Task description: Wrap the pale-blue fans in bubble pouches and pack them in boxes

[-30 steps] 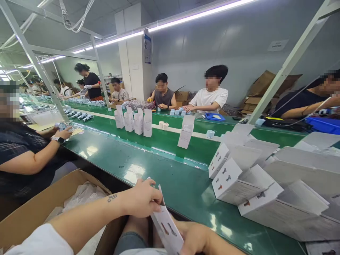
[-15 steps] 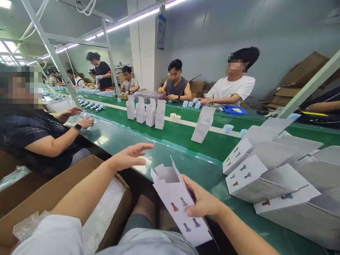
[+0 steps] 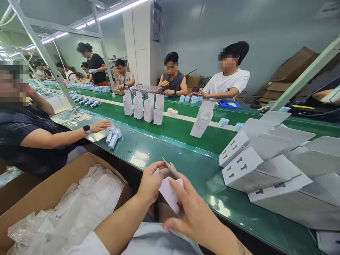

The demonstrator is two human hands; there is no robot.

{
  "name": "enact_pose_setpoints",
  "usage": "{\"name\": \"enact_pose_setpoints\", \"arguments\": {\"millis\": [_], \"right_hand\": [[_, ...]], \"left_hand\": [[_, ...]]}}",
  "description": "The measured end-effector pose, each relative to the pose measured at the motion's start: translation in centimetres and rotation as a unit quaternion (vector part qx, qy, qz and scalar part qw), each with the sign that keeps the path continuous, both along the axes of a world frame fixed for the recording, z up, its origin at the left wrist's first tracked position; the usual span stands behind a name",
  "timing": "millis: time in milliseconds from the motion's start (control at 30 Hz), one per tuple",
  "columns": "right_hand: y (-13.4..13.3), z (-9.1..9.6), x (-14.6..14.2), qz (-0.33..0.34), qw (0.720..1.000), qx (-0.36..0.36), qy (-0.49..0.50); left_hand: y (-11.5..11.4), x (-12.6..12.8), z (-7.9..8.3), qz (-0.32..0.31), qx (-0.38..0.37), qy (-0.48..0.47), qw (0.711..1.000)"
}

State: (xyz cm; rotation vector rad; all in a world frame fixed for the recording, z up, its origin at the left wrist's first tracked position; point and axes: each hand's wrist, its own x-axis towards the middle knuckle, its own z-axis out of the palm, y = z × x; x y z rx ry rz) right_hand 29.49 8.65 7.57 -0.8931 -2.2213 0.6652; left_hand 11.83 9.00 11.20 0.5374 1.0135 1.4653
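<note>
A small white cardboard box (image 3: 171, 193) sits in front of me at the bench edge, its upper flaps raised. My left hand (image 3: 149, 182) is closed on its upper left side, fingers at the flaps. From the right, my right hand (image 3: 195, 202) wraps the box with its fingers over the near face; its thumb lies lower down. My hands cover much of the box, and whatever it contains is hidden. To the right, several white boxes (image 3: 243, 166) with open flaps and small printed pictures lie tilted against each other on the green bench (image 3: 132, 154).
A carton (image 3: 87, 159) of bubble-wrap bags (image 3: 87, 194) stands left. A co-worker's hand (image 3: 101, 126) touches pale blue shower-head-like parts (image 3: 114, 137) on the bench. Several upright white boxes (image 3: 148, 109) line the green belt (image 3: 172, 132); people work opposite.
My left hand has come from the open air onto the box, which is now turned and partly covered. The co-worker's blue parts now lie on the bench nearer me. The view has shifted slightly.
</note>
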Motion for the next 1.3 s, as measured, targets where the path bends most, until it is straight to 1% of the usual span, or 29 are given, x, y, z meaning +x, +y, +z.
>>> {"name": "enact_pose_setpoints", "arguments": {"millis": [33,100,167,200,233,267,333,400,500,567,600,633,700,733,800,833,900,933,967,1000,1033,1067,1100,1133,1167,1200,1233,1267,1300], "right_hand": [[-0.2,0.3,-0.3,-0.019,0.999,0.033,0.006],[-0.1,0.9,-0.6,-0.046,0.996,0.057,0.043],[0.5,1.4,-0.5,-0.043,0.994,0.047,0.086],[0.9,1.6,-0.3,-0.040,0.993,0.035,0.107],[1.2,1.7,-0.1,-0.042,0.991,0.020,0.125],[1.5,1.7,0.1,-0.050,0.989,0.000,0.138],[1.6,1.3,0.4,-0.064,0.986,-0.042,0.147],[1.4,0.8,0.5,-0.055,0.989,-0.064,0.121],[0.5,0.0,0.7,-0.064,0.991,-0.089,0.077],[0.2,-0.1,1.2,-0.069,0.981,-0.144,0.107],[0.3,0.0,1.5,-0.047,0.971,-0.178,0.151],[0.5,0.2,1.7,-0.006,0.957,-0.210,0.201],[1.3,1.0,2.0,0.104,0.924,-0.259,0.261],[1.7,1.5,2.0,0.158,0.911,-0.278,0.260],[2.5,2.4,1.4,0.238,0.894,-0.321,0.201],[2.7,2.8,1.0,0.260,0.888,-0.339,0.169],[3.0,3.3,0.3,0.267,0.884,-0.357,0.139],[3.1,3.5,0.1,0.256,0.889,-0.352,0.139],[3.2,3.5,0.0,0.236,0.900,-0.336,0.143],[3.3,3.5,0.1,0.203,0.916,-0.314,0.147],[3.5,3.2,0.3,0.152,0.934,-0.290,0.143],[3.7,2.9,0.4,0.080,0.953,-0.261,0.132],[3.9,2.4,0.5,-0.004,0.967,-0.227,0.116],[4.1,1.8,0.6,-0.086,0.973,-0.190,0.099],[4.2,1.2,0.5,-0.150,0.973,-0.152,0.083],[4.3,0.5,0.3,-0.189,0.973,-0.112,0.070],[4.3,-0.1,0.1,-0.203,0.975,-0.069,0.062],[4.2,-0.7,-0.3,-0.202,0.977,-0.027,0.059],[4.1,-1.1,-0.7,-0.198,0.978,0.009,0.058]], "left_hand": [[-0.2,-0.1,0.1,0.005,0.010,-0.001,1.000],[-0.3,-0.6,0.0,-0.039,0.032,-0.013,0.999],[-0.3,-1.3,-0.5,-0.120,0.058,-0.043,0.990],[-0.2,-1.6,-0.8,-0.150,0.068,-0.061,0.984],[-0.1,-1.7,-1.1,-0.161,0.074,-0.076,0.981],[-0.1,-1.7,-1.3,-0.147,0.076,-0.084,0.983],[-0.2,-1.0,-1.6,-0.089,0.063,-0.071,0.991],[-0.4,-0.1,-1.6,-0.054,0.046,-0.034,0.997],[-0.5,0.5,-1.5,-0.041,0.057,-0.011,0.997],[-0.2,-0.1,-1.3,-0.030,0.080,-0.025,0.996],[0.1,-0.5,-1.2,-0.028,0.088,-0.039,0.995],[0.4,-1.0,-1.0,-0.030,0.092,-0.055,0.994],[1.3,-1.8,-0.3,-0.043,0.100,-0.080,0.991],[1.7,-1.9,0.1,-0.053,0.108,-0.088,0.989],[2.5,-1.6,1.1,-0.081,0.132,-0.087,0.984],[2.9,-1.3,1.6,-0.098,0.143,-0.079,0.982],[3.6,-0.7,2.2,-0.126,0.153,-0.046,0.979],[4.0,-0.6,2.3,-0.126,0.152,-0.027,0.980],[4.3,-0.7,2.4,-0.106,0.148,-0.009,0.983],[4.5,-0.9,2.3,-0.057,0.139,0.009,0.989],[4.5,-1.2,2.1,0.022,0.128,0.029,0.991],[4.2,-1.5,1.9,0.117,0.121,0.057,0.984],[3.8,-1.8,1.6,0.216,0.124,0.097,0.964],[3.3,-2.0,1.5,0.291,0.140,0.154,0.934],[2.6,-2.2,1.4,0.324,0.170,0.225,0.903],[2.0,-2.1,1.4,0.308,0.211,0.304,0.876],[1.4,-2.0,1.6,0.251,0.254,0.382,0.852],[1.0,-1.8,1.9,0.175,0.287,0.449,0.828],[0.8,-1.5,2.3,0.101,0.305,0.500,0.804]]}}
